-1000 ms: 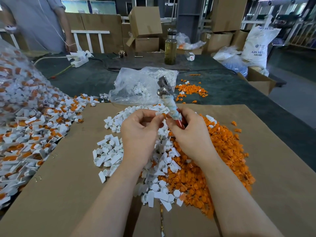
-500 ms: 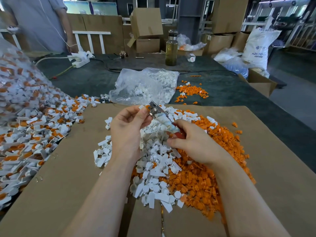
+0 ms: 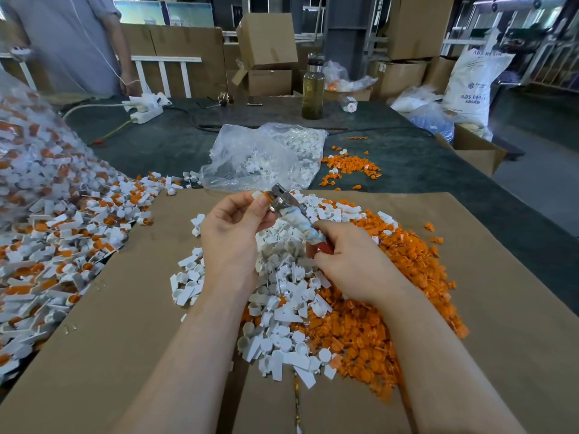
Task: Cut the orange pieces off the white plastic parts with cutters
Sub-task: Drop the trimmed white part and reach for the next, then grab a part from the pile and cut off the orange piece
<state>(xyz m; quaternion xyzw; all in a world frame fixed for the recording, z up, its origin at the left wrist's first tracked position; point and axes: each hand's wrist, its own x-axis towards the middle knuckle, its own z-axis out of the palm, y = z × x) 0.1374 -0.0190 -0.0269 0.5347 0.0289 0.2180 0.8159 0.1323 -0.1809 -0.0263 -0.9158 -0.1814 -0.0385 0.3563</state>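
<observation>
Cardboard sheet [image 3: 501,308]: big brown one lying flat on the surface, closest to the camera, both forearms come in over it.
White pile [image 3: 282,333]: way too many trimmed white parts to count, heaped mid-sheet right under the hands.
Orange pile [image 3: 407,277]: cut-off orange bits, also uncountable, touching the white pile on its right side.
Right hand [image 3: 351,261]: fingers curled tight round the handles of the cutters [image 3: 289,211], one pair only. Handles are wrapped in pale tape with a bit of red showing at the grip, metal head points up and left.
Left hand [image 3: 233,227]: thumb and fingertips pinch one white part [image 3: 259,195] with its orange piece [image 3: 268,194] on it, held right at the cutter head. Can't tell if the blades are actually biting it or just touching.
Uncut heap [image 3: 62,233]: far left, a huge spill of white-and-orange parts, running off the sheet onto the surface.
Clear bag [image 3: 266,155]: one, beyond the sheet, with white parts inside.
Small orange scatter [image 3: 347,167]: just right of the bag on the dark surface [image 3: 423,164].
Bottle [image 3: 312,86]: one, upright, yellowish liquid, farther back.
Background: stacked cardboard boxes [image 3: 266,42], one white sack [image 3: 473,83] at right, one other person [image 3: 72,42] standing at far left.
</observation>
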